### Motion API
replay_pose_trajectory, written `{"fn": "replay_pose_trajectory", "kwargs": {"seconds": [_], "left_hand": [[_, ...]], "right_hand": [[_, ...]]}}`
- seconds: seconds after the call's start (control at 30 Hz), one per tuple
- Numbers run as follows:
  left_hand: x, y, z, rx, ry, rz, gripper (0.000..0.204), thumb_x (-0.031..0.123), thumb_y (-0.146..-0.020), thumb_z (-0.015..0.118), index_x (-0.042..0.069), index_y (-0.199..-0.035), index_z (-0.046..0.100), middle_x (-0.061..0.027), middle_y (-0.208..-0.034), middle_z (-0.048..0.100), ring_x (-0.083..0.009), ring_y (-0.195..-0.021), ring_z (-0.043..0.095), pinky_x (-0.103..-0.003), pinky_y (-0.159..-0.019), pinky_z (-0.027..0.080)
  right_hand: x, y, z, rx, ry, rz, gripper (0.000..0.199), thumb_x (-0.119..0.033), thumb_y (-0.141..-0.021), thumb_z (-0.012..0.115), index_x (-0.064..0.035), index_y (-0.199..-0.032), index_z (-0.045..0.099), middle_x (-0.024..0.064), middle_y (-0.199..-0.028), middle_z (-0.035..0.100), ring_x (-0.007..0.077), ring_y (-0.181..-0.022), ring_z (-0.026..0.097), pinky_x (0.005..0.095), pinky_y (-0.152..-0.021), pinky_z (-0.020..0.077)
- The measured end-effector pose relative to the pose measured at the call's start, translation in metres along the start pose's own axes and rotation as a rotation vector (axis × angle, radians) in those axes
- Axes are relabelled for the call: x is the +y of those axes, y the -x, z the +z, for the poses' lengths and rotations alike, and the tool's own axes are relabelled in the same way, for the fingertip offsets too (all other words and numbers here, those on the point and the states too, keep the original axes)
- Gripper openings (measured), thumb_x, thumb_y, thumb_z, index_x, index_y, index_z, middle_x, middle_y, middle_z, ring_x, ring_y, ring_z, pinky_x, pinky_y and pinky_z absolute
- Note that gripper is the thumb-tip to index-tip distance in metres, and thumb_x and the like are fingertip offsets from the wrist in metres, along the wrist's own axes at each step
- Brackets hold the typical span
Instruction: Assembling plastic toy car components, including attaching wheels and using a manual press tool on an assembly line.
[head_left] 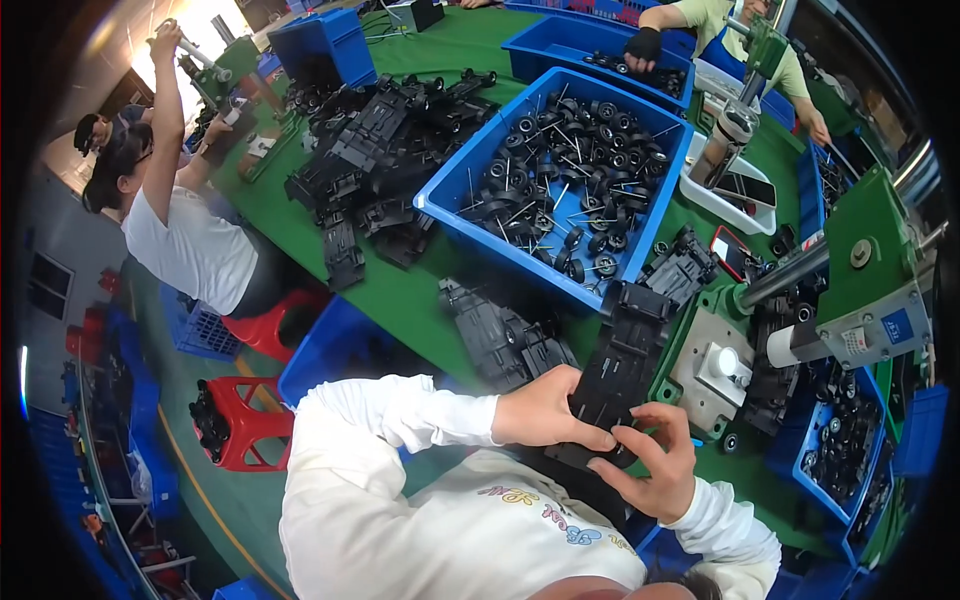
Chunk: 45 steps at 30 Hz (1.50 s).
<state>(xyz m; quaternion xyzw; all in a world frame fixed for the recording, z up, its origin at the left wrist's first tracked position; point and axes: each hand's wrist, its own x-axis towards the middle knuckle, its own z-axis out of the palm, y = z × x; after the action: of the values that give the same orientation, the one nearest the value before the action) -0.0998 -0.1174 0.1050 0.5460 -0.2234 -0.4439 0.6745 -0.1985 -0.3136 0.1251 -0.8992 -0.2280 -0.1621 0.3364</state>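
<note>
Chassis [622,360], black, was held near, just left of the press base [703,388], its left edge gripped by the left hand [548,408], apparently for steadiness, while the right hand [662,462] had thumb and forefinger slightly parted at its near end, any pinched part indiscernible.

red stool [245,398] — on green floor [250,505] | red-edged phone [729,252] — near white tray [733,217] | white-shirted co-worker [190,245], upper left

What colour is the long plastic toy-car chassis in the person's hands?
The long plastic chassis is black, best in the head view.
</note>
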Motion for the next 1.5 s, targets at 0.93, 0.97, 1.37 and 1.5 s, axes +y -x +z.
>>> {"fn": "replay_pose_trajectory", "kwargs": {"seconds": [0.93, 0.97, 1.37, 1.5], "left_hand": [[0.001, 0.012, -0.001, -0.003, 0.008, -0.034, 0.034, 0.009, -0.079, 0.079, 0.001, -0.109, 0.065, -0.0018, -0.098, 0.070, -0.0071, -0.087, 0.062, -0.024, -0.077, 0.051], [0.002, 0.012, 0.000, 0.027, -0.036, -0.006, 0.035, 0.008, -0.079, 0.079, 0.001, -0.110, 0.065, -0.0023, -0.098, 0.070, -0.0076, -0.088, 0.063, -0.025, -0.078, 0.052], [0.035, 0.003, 0.006, 0.169, -0.500, 0.147, 0.033, 0.010, -0.074, 0.077, 0.000, -0.105, 0.069, -0.0149, -0.093, 0.072, -0.0215, -0.081, 0.070, -0.033, -0.075, 0.054], [0.035, 0.005, 0.006, 0.151, -0.521, 0.152, 0.034, 0.010, -0.074, 0.078, 0.002, -0.105, 0.069, -0.0143, -0.093, 0.072, -0.0212, -0.080, 0.070, -0.033, -0.074, 0.054]], "right_hand": [[-0.008, 0.014, 0.008, 0.049, -0.537, 0.321, 0.048, -0.009, -0.067, 0.084, -0.0012, -0.106, 0.059, 0.0084, -0.089, 0.057, 0.0124, -0.077, 0.057, 0.0212, -0.056, 0.0475], [-0.007, 0.018, 0.006, 0.087, -0.545, 0.380, 0.058, -0.010, -0.067, 0.088, -0.0011, -0.111, 0.050, 0.0077, -0.091, 0.052, 0.0113, -0.064, 0.060, 0.0234, -0.050, 0.0496], [0.017, -0.018, -0.016, -0.243, -0.488, 0.479, 0.046, -0.035, -0.084, 0.074, 0.0056, -0.092, 0.055, 0.0182, -0.061, 0.061, 0.0347, -0.054, 0.063, 0.0394, -0.053, 0.0489], [0.015, -0.021, -0.025, -0.459, -0.403, 0.416, 0.041, -0.033, -0.088, 0.068, 0.0064, -0.085, 0.056, 0.0231, -0.063, 0.059, 0.0434, -0.059, 0.059, 0.0441, -0.054, 0.0471]]}}
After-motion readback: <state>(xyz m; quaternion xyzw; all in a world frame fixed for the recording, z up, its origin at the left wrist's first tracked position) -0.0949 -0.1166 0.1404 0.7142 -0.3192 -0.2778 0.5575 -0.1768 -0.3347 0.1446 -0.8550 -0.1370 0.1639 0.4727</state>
